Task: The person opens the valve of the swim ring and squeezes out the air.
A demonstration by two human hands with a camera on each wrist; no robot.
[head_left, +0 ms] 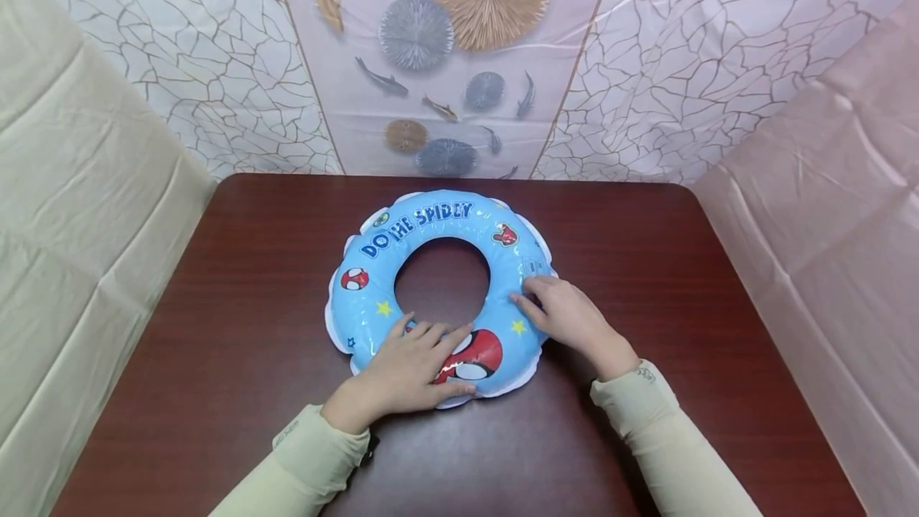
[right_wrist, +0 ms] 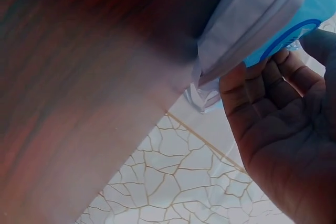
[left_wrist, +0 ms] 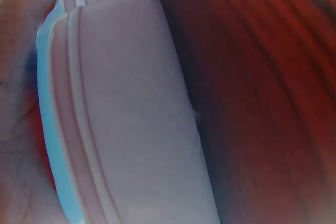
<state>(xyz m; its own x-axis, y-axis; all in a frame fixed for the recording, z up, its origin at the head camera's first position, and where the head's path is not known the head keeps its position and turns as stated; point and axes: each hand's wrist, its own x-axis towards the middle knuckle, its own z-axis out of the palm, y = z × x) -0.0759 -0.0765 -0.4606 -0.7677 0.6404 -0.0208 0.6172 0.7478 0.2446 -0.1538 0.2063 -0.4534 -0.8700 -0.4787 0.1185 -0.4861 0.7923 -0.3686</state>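
Observation:
A blue inflatable swim ring (head_left: 434, 218) with a white underside, red cartoon masks, yellow stars and lettering lies flat on the dark table. My left hand (head_left: 409, 369) rests across its near side with fingers spread over a red mask print. In the left wrist view the palm (left_wrist: 16, 114) lies against the blue top, beside the ring's pale side wall (left_wrist: 131, 103). My right hand (head_left: 570, 313) touches the ring's right side, its fingers loosely bent. A small clear plastic piece (right_wrist: 293, 45) shows near those fingertips in the right wrist view; whether they touch it is hard to tell.
The reddish-brown table (head_left: 244, 278) has rounded far corners. Behind it hangs a patterned backdrop (head_left: 445, 94) with fish and round motifs. Pale cloth walls (head_left: 79, 174) stand along both sides.

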